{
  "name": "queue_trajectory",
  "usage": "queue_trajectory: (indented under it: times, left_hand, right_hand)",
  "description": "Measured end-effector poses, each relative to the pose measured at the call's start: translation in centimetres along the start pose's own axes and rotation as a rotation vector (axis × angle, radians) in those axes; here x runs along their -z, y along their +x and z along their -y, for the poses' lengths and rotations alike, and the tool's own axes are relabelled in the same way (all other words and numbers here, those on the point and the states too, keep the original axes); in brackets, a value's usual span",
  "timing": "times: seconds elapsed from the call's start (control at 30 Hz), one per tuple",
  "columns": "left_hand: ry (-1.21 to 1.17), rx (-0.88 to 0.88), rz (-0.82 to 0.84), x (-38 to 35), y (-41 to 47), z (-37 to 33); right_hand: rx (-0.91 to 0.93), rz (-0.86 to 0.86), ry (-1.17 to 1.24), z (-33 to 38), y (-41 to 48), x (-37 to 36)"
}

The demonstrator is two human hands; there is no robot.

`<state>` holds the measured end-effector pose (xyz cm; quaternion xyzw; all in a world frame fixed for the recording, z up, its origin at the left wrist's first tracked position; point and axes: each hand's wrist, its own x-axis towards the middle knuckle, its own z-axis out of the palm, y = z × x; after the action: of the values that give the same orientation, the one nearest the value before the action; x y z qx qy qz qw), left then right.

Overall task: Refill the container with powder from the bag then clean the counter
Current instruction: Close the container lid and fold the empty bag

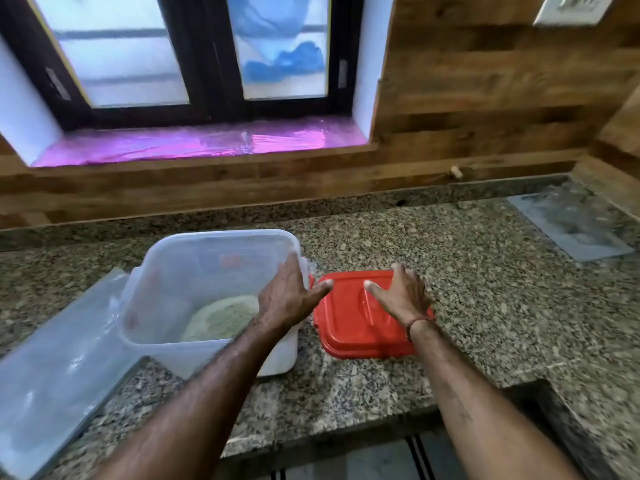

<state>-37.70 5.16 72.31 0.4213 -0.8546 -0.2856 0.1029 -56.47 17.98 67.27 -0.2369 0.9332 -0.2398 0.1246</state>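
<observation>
A clear plastic container [180, 271] stands open on the granite counter [467, 289], with a low heap of pale powder [221, 317] at its bottom. My left hand [285, 296] is spread over the container's right rim, thumb reaching toward the lid. Right beside the container lies its red lid [353, 334], flat on the counter. My right hand [401, 296] rests on the lid's top with fingers apart, gripping nothing that I can see. A clear plastic bag [59, 355] lies flat to the left of the container.
The wood-panelled wall and a window with a pink-lined sill [194, 143] stand behind the counter. A clear flat sheet [571, 223] lies at the far right. The counter edge steps back near the right front [540, 382].
</observation>
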Motion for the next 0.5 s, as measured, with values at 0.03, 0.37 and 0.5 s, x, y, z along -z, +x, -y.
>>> queue_trajectory:
  times: [0.03,0.37,0.5]
  left_hand:
    - [0.023,0.015,-0.018,-0.6,0.1,-0.2]
    - [0.081,0.057,-0.153,-1.4,1.5,-0.5]
    - [0.087,0.076,-0.158,-1.6,1.4,-0.3]
  right_hand:
    - [-0.061,0.038,-0.030,-2.0,0.6,-0.3]
    - [-0.275,0.189,0.094,-10.6,4.6,-4.4]
    - [-0.241,0.202,0.126,-9.8,4.6,-5.7]
